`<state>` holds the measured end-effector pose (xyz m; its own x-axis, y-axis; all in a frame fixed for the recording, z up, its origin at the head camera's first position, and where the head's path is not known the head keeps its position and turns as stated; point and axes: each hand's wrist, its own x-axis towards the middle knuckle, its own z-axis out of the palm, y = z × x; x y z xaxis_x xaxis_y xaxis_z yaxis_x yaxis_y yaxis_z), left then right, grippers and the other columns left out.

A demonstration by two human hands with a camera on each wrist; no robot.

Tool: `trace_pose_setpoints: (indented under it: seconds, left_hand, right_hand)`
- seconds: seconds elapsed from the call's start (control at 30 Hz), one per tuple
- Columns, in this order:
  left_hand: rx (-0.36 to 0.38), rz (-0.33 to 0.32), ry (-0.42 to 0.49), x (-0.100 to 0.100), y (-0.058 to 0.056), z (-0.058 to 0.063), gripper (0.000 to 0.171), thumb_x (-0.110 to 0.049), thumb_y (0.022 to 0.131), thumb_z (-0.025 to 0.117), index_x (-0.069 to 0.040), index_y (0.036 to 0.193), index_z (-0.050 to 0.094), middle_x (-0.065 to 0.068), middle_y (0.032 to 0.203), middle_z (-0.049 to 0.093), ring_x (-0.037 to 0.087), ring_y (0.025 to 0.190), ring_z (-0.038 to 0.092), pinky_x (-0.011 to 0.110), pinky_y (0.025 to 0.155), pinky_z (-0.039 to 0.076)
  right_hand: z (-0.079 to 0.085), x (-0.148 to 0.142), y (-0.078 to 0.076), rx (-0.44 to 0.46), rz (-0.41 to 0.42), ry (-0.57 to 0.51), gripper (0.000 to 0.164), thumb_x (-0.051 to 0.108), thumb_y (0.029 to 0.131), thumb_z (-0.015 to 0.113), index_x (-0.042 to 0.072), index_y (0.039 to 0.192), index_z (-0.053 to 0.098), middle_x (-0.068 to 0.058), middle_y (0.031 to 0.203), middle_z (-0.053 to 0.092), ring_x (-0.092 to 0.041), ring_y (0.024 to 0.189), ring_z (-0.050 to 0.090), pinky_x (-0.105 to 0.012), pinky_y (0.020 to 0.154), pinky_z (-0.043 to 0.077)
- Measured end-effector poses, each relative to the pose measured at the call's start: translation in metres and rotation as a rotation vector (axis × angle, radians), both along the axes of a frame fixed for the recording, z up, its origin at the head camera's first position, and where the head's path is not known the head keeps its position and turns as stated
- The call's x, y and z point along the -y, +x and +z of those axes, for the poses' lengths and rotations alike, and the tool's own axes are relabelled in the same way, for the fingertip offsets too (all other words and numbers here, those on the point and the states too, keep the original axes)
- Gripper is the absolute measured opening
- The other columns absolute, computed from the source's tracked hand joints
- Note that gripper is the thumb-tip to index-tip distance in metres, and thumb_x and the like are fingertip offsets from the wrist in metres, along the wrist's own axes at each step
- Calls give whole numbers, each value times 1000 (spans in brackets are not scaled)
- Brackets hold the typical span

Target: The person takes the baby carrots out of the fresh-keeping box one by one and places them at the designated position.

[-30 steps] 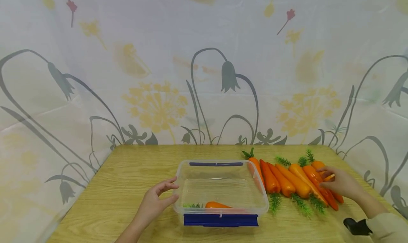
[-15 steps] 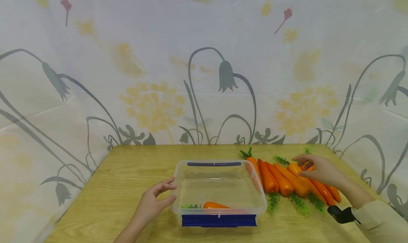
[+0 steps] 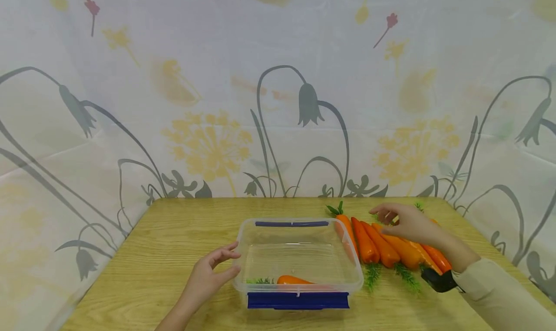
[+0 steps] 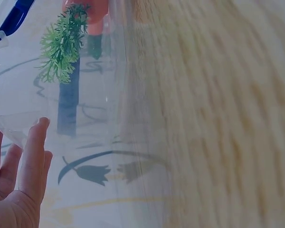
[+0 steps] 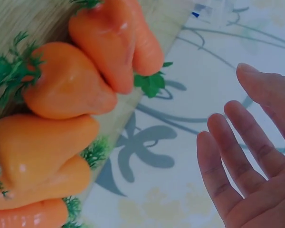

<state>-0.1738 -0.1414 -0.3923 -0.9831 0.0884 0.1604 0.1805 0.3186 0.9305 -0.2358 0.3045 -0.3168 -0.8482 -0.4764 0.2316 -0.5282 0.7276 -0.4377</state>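
Note:
My left hand is at the left side of a clear plastic box with blue clips, thumb and fingers spread at its rim. Through the wall in the left wrist view, green carrot leaves show; firm contact by the fingers cannot be told. Inside the box lies an orange carrot. Above a row of carrots to the right hovers my right hand, holding nothing. Its fingers look loosely extended in the right wrist view, apart from the orange carrots. The hand and forearm hide part of the row.
The wooden table ends at a cloth backdrop printed with flowers. Against the box's right side rests the nearest carrot of the row. A black wrist strap mount hangs under the right forearm.
My right hand has moved left along the carrot row, from its right end to above its middle. The left hand stays by the box, and the carrot inside has not moved.

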Motion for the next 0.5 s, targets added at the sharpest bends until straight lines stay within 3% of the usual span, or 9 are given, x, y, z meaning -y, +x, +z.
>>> trace_pose_setpoints:
  seconds: [0.5]
  left_hand:
    - [6, 7, 3, -1, 1, 1, 18, -8, 82, 71, -6, 99, 68, 3, 129, 55, 35, 121, 46, 59, 98, 33]
  right_hand:
    - [7, 39, -11, 42, 108, 1, 38, 7, 80, 72, 6, 117, 61, 1, 95, 60, -19, 84, 59, -27, 68, 52]
